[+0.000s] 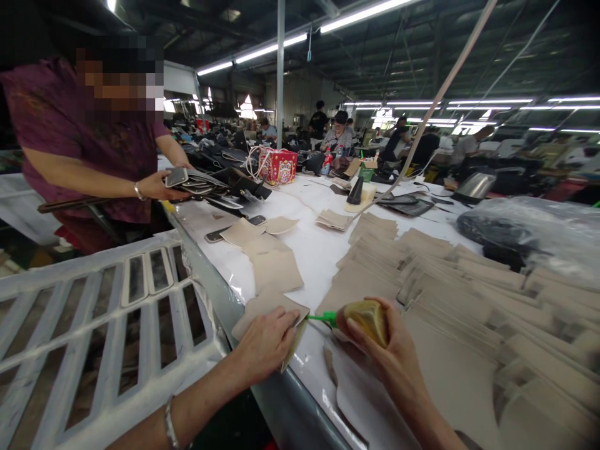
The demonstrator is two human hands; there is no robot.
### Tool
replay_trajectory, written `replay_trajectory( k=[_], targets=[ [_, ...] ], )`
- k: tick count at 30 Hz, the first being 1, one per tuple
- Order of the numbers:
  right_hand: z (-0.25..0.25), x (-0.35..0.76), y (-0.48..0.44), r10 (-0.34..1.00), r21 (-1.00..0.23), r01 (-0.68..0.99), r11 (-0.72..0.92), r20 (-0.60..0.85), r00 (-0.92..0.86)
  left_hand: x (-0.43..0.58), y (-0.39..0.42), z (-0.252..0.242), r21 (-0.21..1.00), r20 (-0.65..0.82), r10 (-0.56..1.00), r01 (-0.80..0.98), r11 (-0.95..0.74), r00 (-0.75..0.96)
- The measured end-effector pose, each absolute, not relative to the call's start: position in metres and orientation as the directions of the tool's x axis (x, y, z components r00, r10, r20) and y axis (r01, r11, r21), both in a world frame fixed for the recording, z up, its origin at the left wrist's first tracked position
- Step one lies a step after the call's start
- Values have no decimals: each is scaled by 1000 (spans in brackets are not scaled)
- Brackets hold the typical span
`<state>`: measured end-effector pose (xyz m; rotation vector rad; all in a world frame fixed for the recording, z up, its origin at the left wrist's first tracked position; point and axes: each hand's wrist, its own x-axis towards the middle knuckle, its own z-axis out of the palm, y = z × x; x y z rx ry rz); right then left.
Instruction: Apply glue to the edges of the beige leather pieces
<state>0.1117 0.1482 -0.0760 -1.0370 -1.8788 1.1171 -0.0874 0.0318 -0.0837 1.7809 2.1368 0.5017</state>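
Observation:
My left hand point(268, 342) grips a flat beige piece point(255, 307) at the table's near edge, its fingers curled over the top. Part of the piece hangs over the edge, showing a darker side below the fingers. My right hand point(391, 350) is wrapped round a squeeze bottle point(368, 317) of yellowish-brown liquid, tilted on its side. The bottle's green nozzle point(325, 317) points left, its tip at the right edge of the beige piece by my left fingertips; whether it touches cannot be told. Loose beige pieces point(276, 269) lie just beyond my left hand.
Overlapping rows of beige pieces point(450, 325) cover the table's right side. A white slatted rack point(154, 312) stands at left. Across from it a person point(94, 144) holds a stack of dark pieces point(201, 182). A red patterned box point(278, 166) and clear plastic wrap point(553, 231) sit farther back.

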Motion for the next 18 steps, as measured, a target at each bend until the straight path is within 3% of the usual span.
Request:
replay_trajectory(
  k=[4,6,10,14,18],
  targets=[
    [-80,118,139,799,-988,119,95,5,-602,-90,31,-85,488,0,982,858,163,-186],
    [-82,122,138,804,-998,59,7,-29,-594,-90,31,-85,508,0,982,846,163,-189],
    [-84,123,140,884,-991,97,89,34,-466,-90,32,-85,506,-10,982,846,167,-188],
    [-83,121,129,874,-969,184,167,59,-483,-89,33,-85,505,4,979,846,173,-203],
    [-80,123,106,853,-979,181,93,-15,-521,-88,34,-87,512,25,977,842,171,-213]
  ],
)
